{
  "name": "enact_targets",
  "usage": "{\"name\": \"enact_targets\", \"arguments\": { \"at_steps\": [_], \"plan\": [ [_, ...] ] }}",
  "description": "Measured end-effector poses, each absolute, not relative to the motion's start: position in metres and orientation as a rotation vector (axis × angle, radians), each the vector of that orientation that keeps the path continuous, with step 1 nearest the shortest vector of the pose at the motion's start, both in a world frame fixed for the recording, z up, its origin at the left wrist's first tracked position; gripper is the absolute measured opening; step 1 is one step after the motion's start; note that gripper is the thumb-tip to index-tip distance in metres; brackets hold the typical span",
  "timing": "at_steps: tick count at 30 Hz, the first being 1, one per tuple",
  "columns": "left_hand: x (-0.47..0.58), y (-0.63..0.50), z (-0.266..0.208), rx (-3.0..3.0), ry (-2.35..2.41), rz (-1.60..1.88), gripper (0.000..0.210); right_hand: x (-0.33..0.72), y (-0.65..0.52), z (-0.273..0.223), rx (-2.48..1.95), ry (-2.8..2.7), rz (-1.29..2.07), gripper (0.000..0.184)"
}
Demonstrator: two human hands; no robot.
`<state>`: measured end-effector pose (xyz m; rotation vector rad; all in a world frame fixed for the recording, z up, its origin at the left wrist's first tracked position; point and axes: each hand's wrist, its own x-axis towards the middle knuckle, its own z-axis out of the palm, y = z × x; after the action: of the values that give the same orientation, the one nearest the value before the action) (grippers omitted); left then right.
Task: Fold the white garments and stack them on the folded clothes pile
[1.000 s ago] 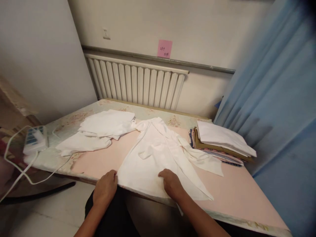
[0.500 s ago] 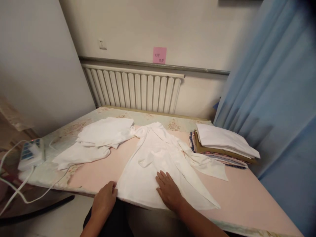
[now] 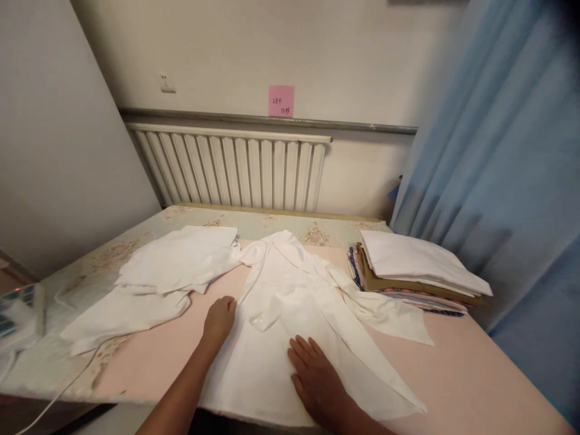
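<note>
A white long-sleeved garment [image 3: 281, 362] with a collar lies spread on the table, its collar toward the wall. A loose strip of the same white cloth [image 3: 266, 318] is curled on its middle. My right hand [image 3: 317, 377] rests palm down on the lower part, fingers stretched out. At the garment's left edge is my left hand [image 3: 220, 320], its fingers closed together on the cloth's side; the fingertips are partly hidden. One sleeve [image 3: 399, 317] reaches out to the right over the pink cloth.
More white clothing [image 3: 176, 260] lies to the left, touching the garment's other sleeve. A stack of folded cloths [image 3: 417, 266] stands at the right, by a blue curtain [image 3: 489, 181]. A white cable [image 3: 67, 386] hangs over the left front edge. Behind is a radiator [image 3: 244, 172].
My left hand has moved up along the garment's left side, from the bottom corner to about mid-length. My right hand stays flat on the lower part. The view has shifted slightly.
</note>
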<state>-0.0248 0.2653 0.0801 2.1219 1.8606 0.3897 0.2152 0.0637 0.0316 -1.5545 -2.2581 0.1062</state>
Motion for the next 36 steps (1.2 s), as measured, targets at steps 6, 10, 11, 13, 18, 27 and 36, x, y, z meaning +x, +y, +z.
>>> {"name": "enact_targets", "arguments": {
  "at_steps": [6,10,11,13,18,27,36],
  "plan": [
    [0.011,0.343,0.070,2.036,1.888,0.327,0.031,0.217,0.068,0.032,-1.573,-2.295,0.145,0.051],
    [0.029,0.380,0.061,1.928,1.945,0.278,0.033,0.221,0.076,0.018,-1.528,-2.327,0.075,0.053],
    [0.034,0.388,0.060,1.899,1.966,0.273,0.036,0.222,0.078,0.014,-1.505,-2.334,0.036,0.052],
    [0.044,0.401,0.058,1.849,2.009,0.275,0.035,0.225,0.081,0.004,-1.454,-2.346,-0.067,0.051],
    [0.065,0.427,0.053,1.788,2.101,0.292,0.042,0.230,0.086,-0.011,-1.379,-2.359,-0.237,0.052],
    [0.045,0.462,0.061,2.098,1.915,0.296,0.029,0.228,0.085,-0.008,-1.397,-2.371,-0.258,0.049],
    [0.031,0.448,0.043,2.300,1.898,0.325,0.031,0.230,0.085,-0.009,-1.403,-2.355,-0.218,0.050]
  ]
}}
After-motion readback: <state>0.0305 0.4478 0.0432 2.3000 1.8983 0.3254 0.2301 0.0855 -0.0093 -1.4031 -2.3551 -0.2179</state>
